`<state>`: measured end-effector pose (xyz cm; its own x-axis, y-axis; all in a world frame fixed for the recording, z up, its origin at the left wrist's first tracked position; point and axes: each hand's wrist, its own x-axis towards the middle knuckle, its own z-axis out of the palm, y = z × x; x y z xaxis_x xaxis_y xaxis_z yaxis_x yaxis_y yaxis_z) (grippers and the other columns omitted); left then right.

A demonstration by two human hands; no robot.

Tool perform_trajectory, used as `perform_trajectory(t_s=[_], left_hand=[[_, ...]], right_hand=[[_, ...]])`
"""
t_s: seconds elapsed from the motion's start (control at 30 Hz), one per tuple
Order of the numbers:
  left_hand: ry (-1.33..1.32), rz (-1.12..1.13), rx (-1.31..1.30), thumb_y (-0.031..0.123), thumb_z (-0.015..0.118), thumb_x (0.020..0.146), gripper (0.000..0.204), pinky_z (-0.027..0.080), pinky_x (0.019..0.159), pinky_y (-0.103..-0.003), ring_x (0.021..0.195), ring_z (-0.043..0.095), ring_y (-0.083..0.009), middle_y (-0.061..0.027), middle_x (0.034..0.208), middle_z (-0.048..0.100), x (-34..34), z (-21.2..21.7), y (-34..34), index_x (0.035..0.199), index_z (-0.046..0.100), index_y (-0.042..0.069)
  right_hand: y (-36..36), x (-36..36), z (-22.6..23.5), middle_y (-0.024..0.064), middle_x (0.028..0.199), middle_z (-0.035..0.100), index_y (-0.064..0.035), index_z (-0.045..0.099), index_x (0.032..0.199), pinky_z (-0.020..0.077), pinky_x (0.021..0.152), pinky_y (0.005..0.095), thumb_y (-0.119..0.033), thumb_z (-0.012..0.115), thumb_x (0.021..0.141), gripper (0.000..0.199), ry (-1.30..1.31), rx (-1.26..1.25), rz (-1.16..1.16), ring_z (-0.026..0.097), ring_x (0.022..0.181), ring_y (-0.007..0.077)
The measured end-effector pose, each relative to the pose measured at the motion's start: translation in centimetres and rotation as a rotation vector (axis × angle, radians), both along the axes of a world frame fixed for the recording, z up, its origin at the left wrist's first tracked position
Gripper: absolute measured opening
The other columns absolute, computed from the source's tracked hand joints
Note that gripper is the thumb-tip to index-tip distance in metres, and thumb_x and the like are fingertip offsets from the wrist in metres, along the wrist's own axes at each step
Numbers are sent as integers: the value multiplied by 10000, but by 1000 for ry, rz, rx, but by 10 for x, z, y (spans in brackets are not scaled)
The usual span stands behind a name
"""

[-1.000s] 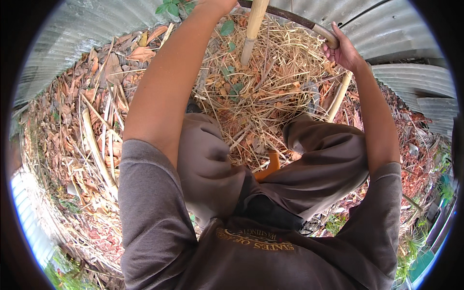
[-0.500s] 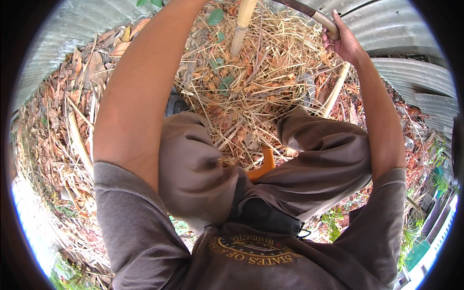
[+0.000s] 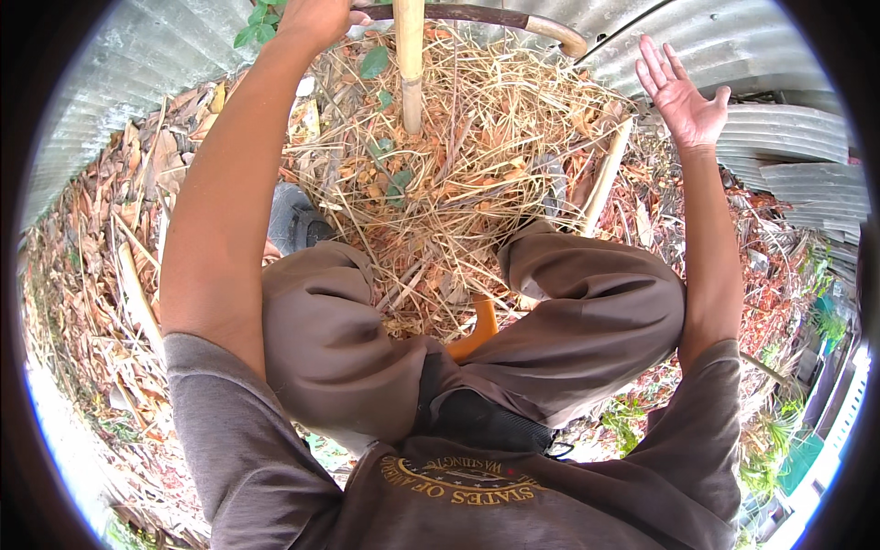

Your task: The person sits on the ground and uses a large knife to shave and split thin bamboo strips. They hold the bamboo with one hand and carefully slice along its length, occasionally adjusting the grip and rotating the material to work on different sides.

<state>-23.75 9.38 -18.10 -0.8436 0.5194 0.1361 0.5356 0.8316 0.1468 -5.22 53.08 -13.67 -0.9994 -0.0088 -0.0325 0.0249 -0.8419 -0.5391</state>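
Observation:
A dark curved stick (image 3: 477,14) with a paler, blunt right end spans the top of the view, passing an upright bamboo pole (image 3: 410,73). At the stick's left end is my left hand (image 3: 321,18), partly cut off by the upper edge, its fingers closed around the stick. My right hand (image 3: 686,101) is raised to the right of the pale end, apart from it, palm showing and fingers spread. Dry straw (image 3: 495,119) covers the ground around the pole's foot. An orange angled handle (image 3: 475,330) sits between my bent legs, its lower part hidden.
Corrugated metal sheets (image 3: 770,55) stand along the far and right sides. A second bamboo piece (image 3: 607,179) leans near my right knee. Brown fallen leaves (image 3: 137,174) lie to the left, and a green leafy stem (image 3: 396,183) grows by the pole. A grey shoe (image 3: 295,218) shows beyond my left knee.
My right hand has let go of the stick's pale end and opened. The stick has shifted left, and my left hand has come into view at its left end.

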Motion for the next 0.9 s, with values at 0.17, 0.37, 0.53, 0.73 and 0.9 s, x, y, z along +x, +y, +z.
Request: perform_trajectory(t_s=[0.17,0.37,0.53,0.73,0.9], left_hand=[[148,-85,-80,331,676,840,298,502,787,-441,890,651,-328,-107,948,701,-4,-7,-13,1064,718,138],[146,-74,-80,327,676,840,275,505,775,-438,869,653,-327,-110,937,702,0,-9,-17,1046,725,152],[131,-86,-122,323,672,845,265,504,770,-442,869,655,-326,-109,939,701,0,-7,-17,1051,724,165],[39,46,-79,267,724,796,210,506,769,-452,835,655,-343,-160,873,690,0,-11,-15,928,727,105],[48,72,-57,225,754,764,186,507,754,-455,818,652,-356,-189,840,683,5,-5,-15,858,727,67]], right_hand=[[27,7,3,339,1545,52,-9,-25,1517,350,1040,615,-885,159,780,1160,123,-308,105,254,1400,482],[0,3,7,342,1535,102,-20,-22,1518,242,1081,681,-880,183,784,1149,66,112,77,223,1401,508],[-16,-3,8,329,1539,109,9,-11,1512,160,1121,674,-879,136,786,1157,18,161,20,206,1411,490],[-17,-8,10,311,1553,47,-24,-63,1518,109,1129,686,-874,137,792,1136,70,-79,48,149,1419,506],[-25,-10,17,306,1557,-10,-41,-86,1518,68,1121,709,-867,127,797,1116,94,-154,62,87,1416,534]])
